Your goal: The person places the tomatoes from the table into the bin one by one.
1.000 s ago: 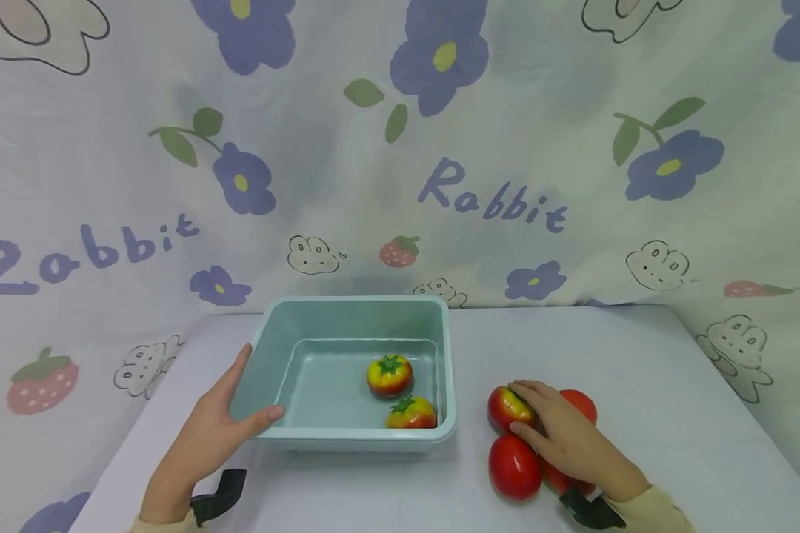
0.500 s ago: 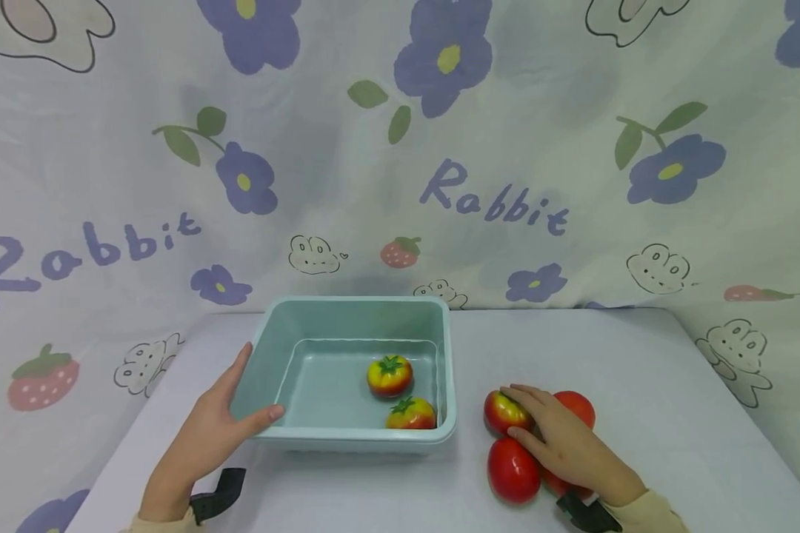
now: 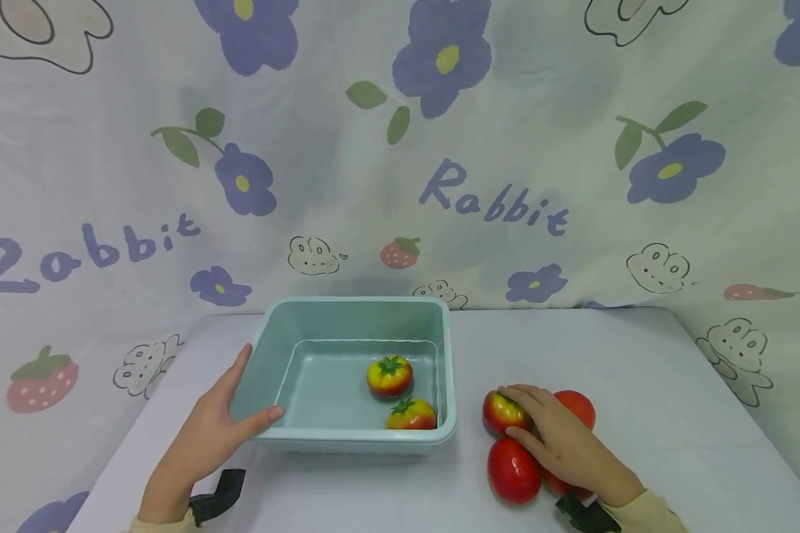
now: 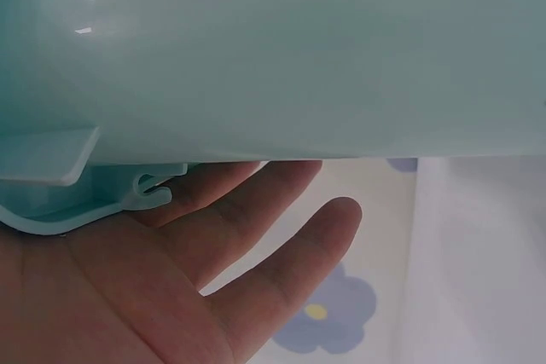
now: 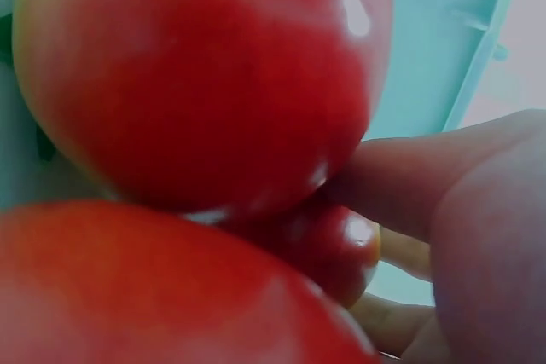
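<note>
My left hand (image 3: pixel 203 426) lies at the front left corner of a pale teal plastic bin (image 3: pixel 367 434), thumb over the rim. In the left wrist view, its fingers (image 4: pixel 299 270) stretch out below the bin's wall (image 4: pixel 299 66). With thumb and fingers, my right hand (image 3: pixel 560 437) holds a small red-and-yellow tomato (image 3: pixel 507 411) on the table; in the right wrist view this tomato (image 5: pixel 337 249) is partly hidden. A glossy red tomato (image 3: pixel 513 471) touches its near side. Orange-red tomatoes (image 3: pixel 578 407) lie behind and beneath the hand, partly covered.
Inside the bin, towards its right side, sit two red-and-yellow tomatoes (image 3: pixel 390 376) with green tops. A white cloth covers the table (image 3: pixel 640 355). Behind it hangs a curtain (image 3: pixel 347 185) printed with flowers and rabbits. Each wrist wears a black mount (image 3: pixel 218 494).
My right hand and the small tomato have shifted slightly left and nearer, and the red tomato moved a little nearer. My left hand and the bin have stayed still.
</note>
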The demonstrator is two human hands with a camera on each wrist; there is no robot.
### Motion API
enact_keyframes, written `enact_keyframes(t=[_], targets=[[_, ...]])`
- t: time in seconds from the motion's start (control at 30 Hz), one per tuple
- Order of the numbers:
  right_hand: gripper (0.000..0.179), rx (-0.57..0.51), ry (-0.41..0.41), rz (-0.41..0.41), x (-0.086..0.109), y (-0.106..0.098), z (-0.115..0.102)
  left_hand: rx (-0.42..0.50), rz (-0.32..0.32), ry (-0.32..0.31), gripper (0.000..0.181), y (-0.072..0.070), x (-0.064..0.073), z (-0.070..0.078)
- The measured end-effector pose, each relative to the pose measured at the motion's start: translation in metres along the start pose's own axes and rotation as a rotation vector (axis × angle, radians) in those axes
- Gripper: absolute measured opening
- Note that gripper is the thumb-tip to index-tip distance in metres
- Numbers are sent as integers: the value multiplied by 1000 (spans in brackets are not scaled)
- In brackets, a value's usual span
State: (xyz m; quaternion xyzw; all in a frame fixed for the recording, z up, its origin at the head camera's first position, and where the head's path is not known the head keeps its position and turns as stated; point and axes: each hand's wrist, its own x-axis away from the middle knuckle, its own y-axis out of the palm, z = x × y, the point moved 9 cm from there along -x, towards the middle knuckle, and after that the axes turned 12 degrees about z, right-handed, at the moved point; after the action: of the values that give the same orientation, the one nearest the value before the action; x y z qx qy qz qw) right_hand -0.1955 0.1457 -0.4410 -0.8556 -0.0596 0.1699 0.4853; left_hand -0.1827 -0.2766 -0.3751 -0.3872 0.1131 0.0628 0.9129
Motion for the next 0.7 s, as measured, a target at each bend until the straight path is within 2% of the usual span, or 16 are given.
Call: enact_keyframes(t=[0.33, 0.6, 0.7], targets=[[60, -19, -24, 53, -1, -5, -4, -31, 2, -10, 98, 0, 0, 0], [63, -38, 15, 90, -3, -12, -5, -52, 3, -21, 98, -2, -1, 1], [62, -47, 8, 117, -2, -15, -7, -29, -4, -22, 97, 0, -1, 0]])
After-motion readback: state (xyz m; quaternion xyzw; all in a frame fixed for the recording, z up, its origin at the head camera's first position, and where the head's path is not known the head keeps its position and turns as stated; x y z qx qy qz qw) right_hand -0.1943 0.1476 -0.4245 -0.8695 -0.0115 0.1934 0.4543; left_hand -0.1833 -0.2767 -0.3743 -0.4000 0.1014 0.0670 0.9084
